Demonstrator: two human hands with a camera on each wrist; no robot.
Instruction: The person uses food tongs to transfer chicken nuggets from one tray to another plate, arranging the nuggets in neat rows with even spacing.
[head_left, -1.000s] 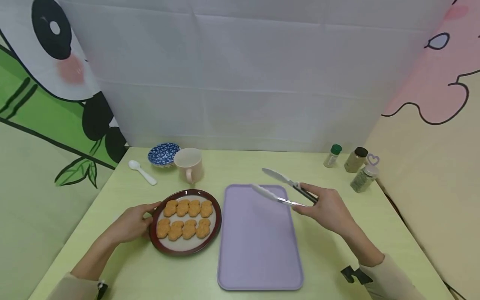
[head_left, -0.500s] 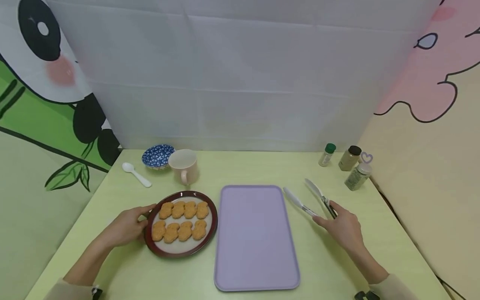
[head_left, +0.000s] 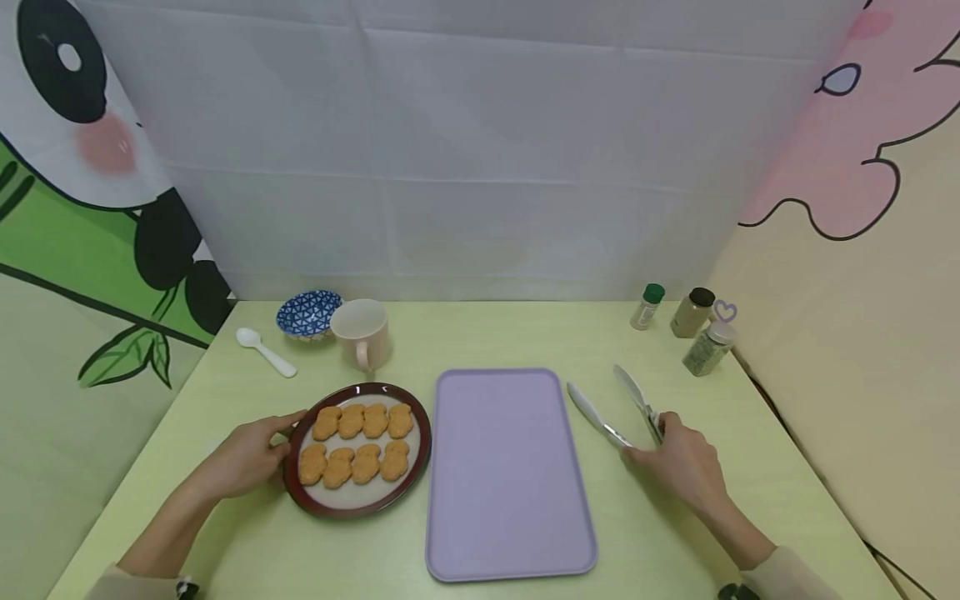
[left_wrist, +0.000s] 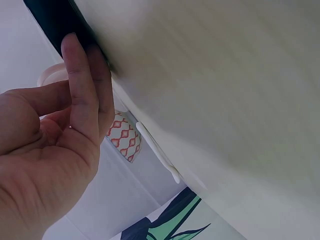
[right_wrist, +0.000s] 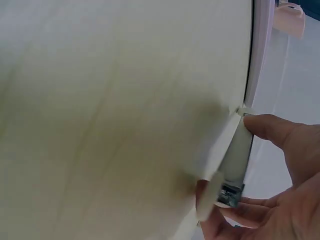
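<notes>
In the head view my left hand (head_left: 243, 458) touches the left rim of a brown-rimmed plate (head_left: 294, 492), its fingers fairly straight. The plate carries several golden biscuits (head_left: 367, 463). The left wrist view shows fingers (left_wrist: 80, 85) against the plate's dark side (left_wrist: 55, 25). My right hand (head_left: 686, 467) holds tongs (head_left: 592, 410) with pale, knife-like tips and metal arms, spread apart with nothing between them, low over the table right of the lilac tray (head_left: 510, 475). In the right wrist view, the right hand (right_wrist: 280, 200) pinches the tongs (right_wrist: 235, 160) between thumb and fingers.
Behind the plate stand a pink mug (head_left: 362, 335), a blue patterned bowl (head_left: 309, 314) and a white spoon (head_left: 266, 352). Three seasoning jars, one a green-capped jar (head_left: 647, 306), are at the back right. A white cloth (head_left: 480, 167) hangs behind the table.
My right hand has moved the tongs from over the tray's upper right corner to the right and lower. The left hand stays at the plate. The head view has shifted slightly.
</notes>
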